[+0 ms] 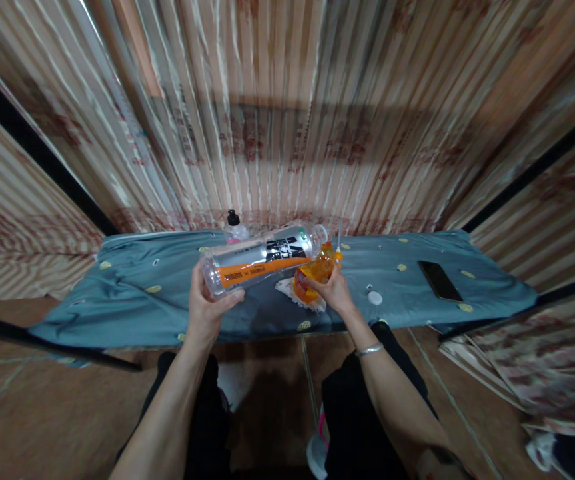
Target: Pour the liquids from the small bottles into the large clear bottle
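My left hand (pixel 207 303) grips the base end of a large clear plastic bottle (pixel 262 260) with a silver and orange label. This bottle lies almost level in the air, its uncapped mouth pointing right. Beside that mouth, a smaller bottle of orange liquid (pixel 307 280) is held in my right hand (pixel 334 290), tilted. Whether the two bottle mouths touch, I cannot tell. Under the smaller bottle is a crumpled white tissue or cloth (pixel 284 288). A thin clear and orange piece (pixel 338 255) shows just behind my right hand.
A blue-green patterned sheet (pixel 132 287) covers the low surface. On it are a black-topped bottle (pixel 236 230) at the back, a white round cap (pixel 374 298), and a dark phone (pixel 440 280) at right. Striped curtains (pixel 277 133) hang behind; black poles (pixel 42 140) frame the sides.
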{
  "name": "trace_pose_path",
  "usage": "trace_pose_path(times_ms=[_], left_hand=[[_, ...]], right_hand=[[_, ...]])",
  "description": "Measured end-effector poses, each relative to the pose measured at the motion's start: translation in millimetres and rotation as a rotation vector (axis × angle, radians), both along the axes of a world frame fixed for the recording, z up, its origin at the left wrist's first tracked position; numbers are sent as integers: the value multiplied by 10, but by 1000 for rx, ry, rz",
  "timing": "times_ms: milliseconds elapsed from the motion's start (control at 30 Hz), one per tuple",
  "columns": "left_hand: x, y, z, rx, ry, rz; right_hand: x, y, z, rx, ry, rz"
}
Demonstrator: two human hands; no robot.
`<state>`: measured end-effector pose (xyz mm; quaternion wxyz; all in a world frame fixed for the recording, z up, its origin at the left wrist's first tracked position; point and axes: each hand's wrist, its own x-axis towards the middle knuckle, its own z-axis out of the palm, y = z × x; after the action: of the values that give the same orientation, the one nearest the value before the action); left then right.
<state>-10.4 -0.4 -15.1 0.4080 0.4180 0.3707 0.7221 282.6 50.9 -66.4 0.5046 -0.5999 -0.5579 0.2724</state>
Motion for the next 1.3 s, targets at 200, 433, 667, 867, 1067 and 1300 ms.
trace_pose_path(times_ms=[200, 433, 667, 867, 1067, 1300], left_hand=[[-20, 6, -27, 5, 34, -8], [-10, 3, -7, -5, 12, 2], [-17, -6, 2, -15, 28, -16], [-15, 4, -11, -9, 28, -6], [-26, 6, -21, -12, 40, -8], [-5, -6, 9, -15, 27, 3]], right_hand=[[-9, 6, -11, 13, 4, -1], [5, 15, -39, 22, 5, 7], [3, 18, -50, 24, 18, 16], [-3, 19, -37, 28, 17, 14], [6, 13, -33, 26, 2, 4], [7, 20, -33, 28, 3, 8]])
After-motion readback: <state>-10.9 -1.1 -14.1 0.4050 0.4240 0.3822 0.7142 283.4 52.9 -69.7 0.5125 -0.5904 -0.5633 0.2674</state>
